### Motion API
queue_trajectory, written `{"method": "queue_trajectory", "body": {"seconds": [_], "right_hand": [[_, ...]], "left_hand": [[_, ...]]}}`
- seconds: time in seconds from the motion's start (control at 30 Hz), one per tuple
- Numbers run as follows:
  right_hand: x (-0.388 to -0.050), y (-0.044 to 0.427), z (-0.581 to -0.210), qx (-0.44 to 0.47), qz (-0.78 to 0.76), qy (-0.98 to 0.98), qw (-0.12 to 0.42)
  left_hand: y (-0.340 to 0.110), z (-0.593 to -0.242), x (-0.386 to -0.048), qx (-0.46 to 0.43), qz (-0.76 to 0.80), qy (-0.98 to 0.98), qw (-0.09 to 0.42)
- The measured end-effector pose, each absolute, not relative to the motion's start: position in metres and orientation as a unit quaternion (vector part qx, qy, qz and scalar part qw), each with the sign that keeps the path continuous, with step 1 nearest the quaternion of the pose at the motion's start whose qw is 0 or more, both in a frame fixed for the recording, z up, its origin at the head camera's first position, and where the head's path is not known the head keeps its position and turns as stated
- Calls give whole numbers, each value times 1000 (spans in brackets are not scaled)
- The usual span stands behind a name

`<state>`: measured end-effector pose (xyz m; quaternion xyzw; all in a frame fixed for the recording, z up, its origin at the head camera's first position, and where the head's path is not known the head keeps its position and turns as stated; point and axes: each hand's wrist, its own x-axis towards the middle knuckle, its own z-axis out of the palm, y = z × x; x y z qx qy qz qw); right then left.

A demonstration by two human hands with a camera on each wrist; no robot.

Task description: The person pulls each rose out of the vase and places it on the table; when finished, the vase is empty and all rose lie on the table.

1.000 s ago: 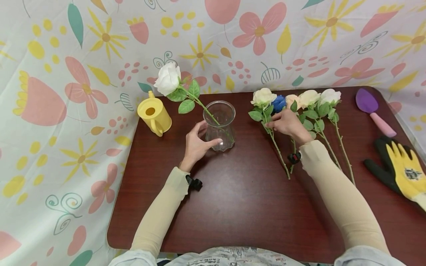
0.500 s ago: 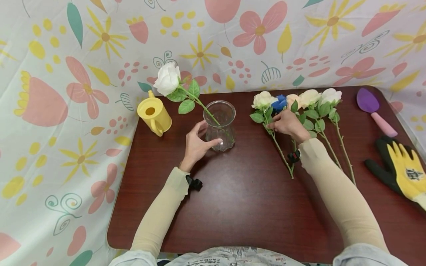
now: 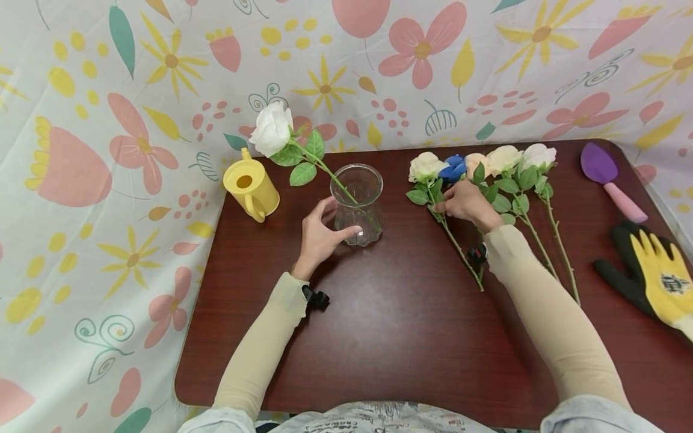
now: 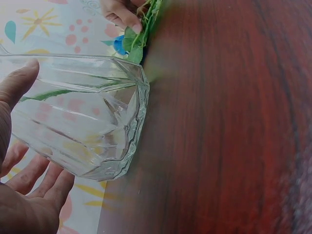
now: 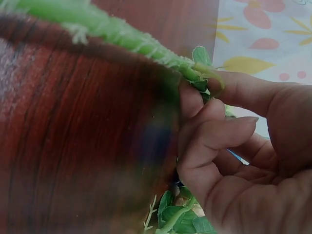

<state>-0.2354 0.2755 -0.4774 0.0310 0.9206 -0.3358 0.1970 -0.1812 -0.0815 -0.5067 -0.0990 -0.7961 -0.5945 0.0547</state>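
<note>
A clear glass vase [image 3: 369, 231] stands on the table, held at its left side between the thumb and fingers of my left hand [image 3: 320, 237]. One white rose [image 3: 272, 129] leans to the left out of its mouth, the stem end inside the glass. Over on the right, my right hand [image 3: 467, 203] pinches the stem of a cream rose [image 3: 426, 166] just below its leaves; the right wrist view shows thumb and fingertip meeting on the green stem [image 5: 131, 41]. Beside it lie a blue rose [image 3: 453, 169], partly covered by the hand, and several pale roses [image 3: 503, 160].
A yellow watering can [image 3: 261, 195] stands left of the vase. At the far right lie a purple trowel [image 3: 597, 163] with a pink handle and a yellow and black glove [image 3: 663, 276]. Flowered cloth [image 3: 178, 114] hangs behind the table [image 3: 368, 343].
The lower end of the cream rose's stem has swung slightly right, and its bloom has shifted a little. My left hand and the vase have stayed in place.
</note>
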Motion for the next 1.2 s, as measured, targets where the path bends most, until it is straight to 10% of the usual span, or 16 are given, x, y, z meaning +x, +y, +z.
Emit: {"method": "queue_trajectory", "body": {"seconds": [1.2], "right_hand": [[-203,273,-451,68,-401,907,108]], "left_hand": [[-81,-505,-180,-100,-602,-791,53]]}}
